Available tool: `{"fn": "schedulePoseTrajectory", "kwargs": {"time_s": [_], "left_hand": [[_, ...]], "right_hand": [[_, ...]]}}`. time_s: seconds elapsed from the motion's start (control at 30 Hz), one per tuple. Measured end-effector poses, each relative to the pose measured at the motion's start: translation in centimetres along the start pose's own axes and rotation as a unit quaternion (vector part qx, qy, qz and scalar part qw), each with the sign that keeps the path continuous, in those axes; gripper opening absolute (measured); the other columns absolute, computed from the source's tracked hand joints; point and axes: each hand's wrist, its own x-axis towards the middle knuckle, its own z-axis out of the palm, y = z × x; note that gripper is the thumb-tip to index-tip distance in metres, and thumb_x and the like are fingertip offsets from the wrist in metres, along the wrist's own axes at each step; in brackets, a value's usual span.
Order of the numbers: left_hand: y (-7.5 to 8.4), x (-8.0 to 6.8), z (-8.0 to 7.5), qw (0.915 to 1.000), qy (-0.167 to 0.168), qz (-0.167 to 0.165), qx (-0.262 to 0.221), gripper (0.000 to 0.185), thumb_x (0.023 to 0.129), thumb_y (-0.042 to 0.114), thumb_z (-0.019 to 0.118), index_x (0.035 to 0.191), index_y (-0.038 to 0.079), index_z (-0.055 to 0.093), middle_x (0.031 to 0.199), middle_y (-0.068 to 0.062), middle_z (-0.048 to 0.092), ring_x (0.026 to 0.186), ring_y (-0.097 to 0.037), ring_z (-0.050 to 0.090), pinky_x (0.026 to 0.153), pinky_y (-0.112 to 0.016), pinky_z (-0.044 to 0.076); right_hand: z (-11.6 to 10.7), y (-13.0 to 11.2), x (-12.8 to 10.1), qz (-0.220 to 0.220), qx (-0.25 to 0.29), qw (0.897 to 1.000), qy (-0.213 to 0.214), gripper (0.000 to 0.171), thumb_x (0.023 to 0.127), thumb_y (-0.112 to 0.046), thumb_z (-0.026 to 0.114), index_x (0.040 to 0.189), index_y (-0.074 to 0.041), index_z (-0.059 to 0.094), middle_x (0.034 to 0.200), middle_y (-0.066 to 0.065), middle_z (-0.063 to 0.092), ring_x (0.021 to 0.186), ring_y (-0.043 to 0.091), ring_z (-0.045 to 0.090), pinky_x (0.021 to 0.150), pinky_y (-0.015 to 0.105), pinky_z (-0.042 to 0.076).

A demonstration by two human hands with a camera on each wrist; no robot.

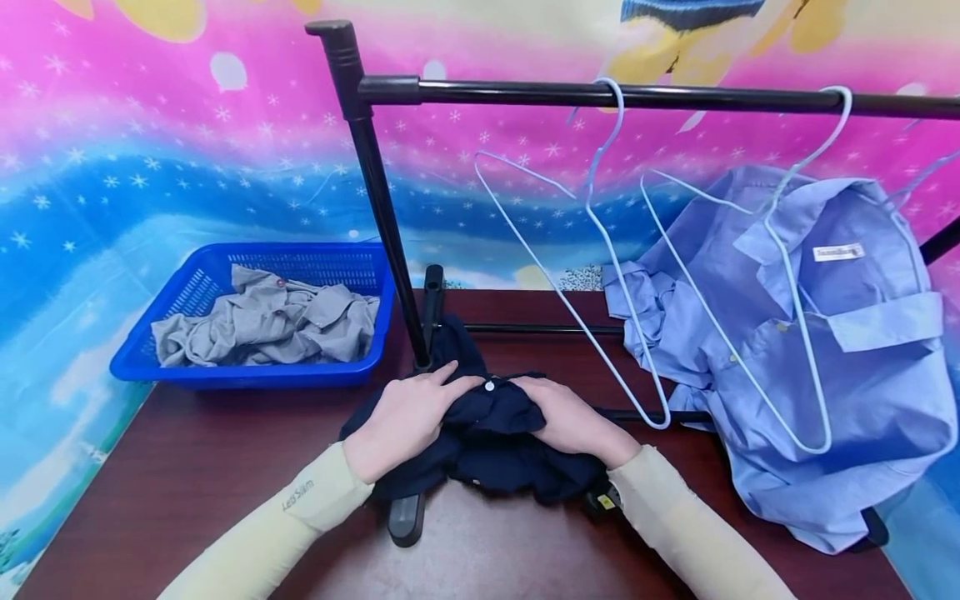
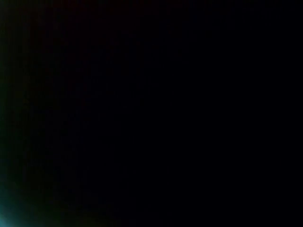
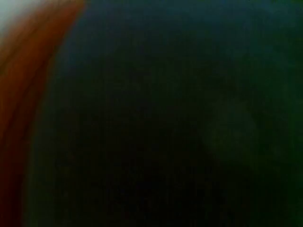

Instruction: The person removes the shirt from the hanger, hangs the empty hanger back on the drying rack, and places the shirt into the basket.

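Observation:
A dark navy garment lies bunched on the brown table, over the foot of a clothes rack. My left hand rests on its left side with the fingers stretched toward a small white button. On the garment's right side, my right hand has its fingers tucked into the fabric, gripping a fold. Both forearms wear cream sleeves. The left wrist view is black. In the right wrist view I make out only dark blur with an orange-brown strip at the left.
A black rack pole rises just behind my hands, and its rail runs to the right. Two empty pale wire hangers hang there beside a light blue shirt on a hanger. At the back left, a blue basket holds grey clothes.

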Motion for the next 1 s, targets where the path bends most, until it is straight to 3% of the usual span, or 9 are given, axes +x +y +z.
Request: {"fn": "schedulePoseTrajectory", "kwargs": {"time_s": [0.13, 0.2, 0.3, 0.4, 0.5, 0.63, 0.7, 0.83, 1.0], "left_hand": [[0.0, 0.3, -0.2, 0.9994, 0.001, -0.015, -0.03, 0.075, 0.084, -0.006, 0.068, 0.15, 0.025, 0.051, 0.142, -0.016, 0.057, 0.104, -0.033, 0.069, 0.048, -0.031, 0.047], [0.0, 0.4, -0.1, 0.998, 0.001, -0.032, -0.054, 0.085, 0.084, 0.002, 0.074, 0.158, 0.028, 0.04, 0.149, -0.016, 0.051, 0.116, -0.035, 0.063, 0.056, -0.037, 0.054], [0.0, 0.4, 0.1, 0.9939, -0.017, -0.053, -0.096, 0.111, 0.08, 0.032, 0.087, 0.165, 0.033, 0.015, 0.164, -0.014, 0.028, 0.137, -0.039, 0.045, 0.081, -0.05, 0.056], [0.0, 0.1, 0.4, 0.9896, -0.061, -0.062, -0.115, 0.139, 0.065, 0.057, 0.092, 0.163, 0.038, -0.005, 0.17, -0.01, -0.001, 0.146, -0.045, 0.026, 0.096, -0.064, 0.046], [0.0, -0.1, 0.5, 0.989, -0.092, -0.05, -0.105, 0.145, 0.062, 0.048, 0.098, 0.163, 0.04, -0.005, 0.169, -0.009, -0.014, 0.143, -0.05, 0.028, 0.091, -0.067, 0.047], [-0.2, 0.1, 0.5, 0.9942, -0.076, -0.037, -0.066, 0.129, 0.069, 0.014, 0.096, 0.163, 0.039, 0.011, 0.169, -0.017, -0.003, 0.122, -0.045, 0.053, 0.08, -0.058, 0.055], [-0.4, 0.3, 0.4, 0.9958, -0.063, -0.034, -0.058, 0.122, 0.072, 0.004, 0.091, 0.162, 0.038, 0.017, 0.167, -0.021, 0.007, 0.114, -0.042, 0.059, 0.081, -0.056, 0.054], [-0.9, 0.5, 0.1, 0.9941, -0.03, -0.024, -0.102, 0.117, 0.072, -0.007, 0.085, 0.16, 0.041, 0.025, 0.163, -0.02, 0.025, 0.122, -0.041, 0.057, 0.085, -0.053, 0.054], [-1.6, 0.6, -0.9, 0.9846, 0.036, -0.002, -0.171, 0.102, 0.077, -0.016, 0.071, 0.156, 0.04, 0.038, 0.157, -0.013, 0.039, 0.135, -0.037, 0.049, 0.099, -0.054, 0.048]], "right_hand": [[0.0, 0.3, 0.2, -0.013, 0.079, 0.996, 0.037, 0.037, 0.103, -0.023, 0.062, 0.14, -0.017, 0.06, 0.135, -0.003, 0.062, 0.123, 0.015, 0.058, 0.104, 0.038, 0.045], [0.0, 0.6, 0.3, -0.019, 0.115, 0.991, 0.063, 0.036, 0.103, -0.018, 0.063, 0.139, -0.016, 0.06, 0.135, -0.002, 0.062, 0.123, 0.017, 0.058, 0.104, 0.038, 0.044], [-0.1, 1.1, 0.4, -0.03, 0.136, 0.984, 0.114, 0.037, 0.101, -0.009, 0.064, 0.138, -0.012, 0.061, 0.136, 0.004, 0.062, 0.125, 0.022, 0.058, 0.105, 0.039, 0.043], [-0.3, 1.3, 0.4, -0.034, 0.135, 0.978, 0.154, 0.034, 0.099, -0.003, 0.064, 0.133, -0.009, 0.065, 0.136, 0.009, 0.062, 0.129, 0.028, 0.055, 0.107, 0.041, 0.041], [-0.4, 1.2, 0.4, -0.031, 0.135, 0.975, 0.174, 0.029, 0.1, -0.003, 0.063, 0.128, -0.01, 0.069, 0.137, 0.009, 0.062, 0.132, 0.028, 0.053, 0.108, 0.039, 0.04], [-0.5, 0.8, 0.4, -0.028, 0.154, 0.971, 0.182, 0.028, 0.1, -0.004, 0.063, 0.125, -0.01, 0.071, 0.137, 0.008, 0.062, 0.131, 0.026, 0.053, 0.108, 0.035, 0.04], [-0.6, 0.6, 0.3, -0.033, 0.167, 0.968, 0.184, 0.027, 0.1, -0.002, 0.063, 0.125, -0.008, 0.071, 0.137, 0.009, 0.062, 0.131, 0.027, 0.054, 0.108, 0.034, 0.041], [-1.4, -0.4, 0.1, -0.053, 0.19, 0.963, 0.183, 0.028, 0.098, 0.002, 0.063, 0.124, -0.005, 0.07, 0.137, 0.011, 0.061, 0.131, 0.029, 0.054, 0.108, 0.033, 0.04], [-1.9, -1.5, 0.3, -0.066, 0.215, 0.956, 0.189, 0.029, 0.098, 0.004, 0.062, 0.125, -0.004, 0.07, 0.139, 0.012, 0.059, 0.132, 0.027, 0.052, 0.109, 0.036, 0.04]]}}
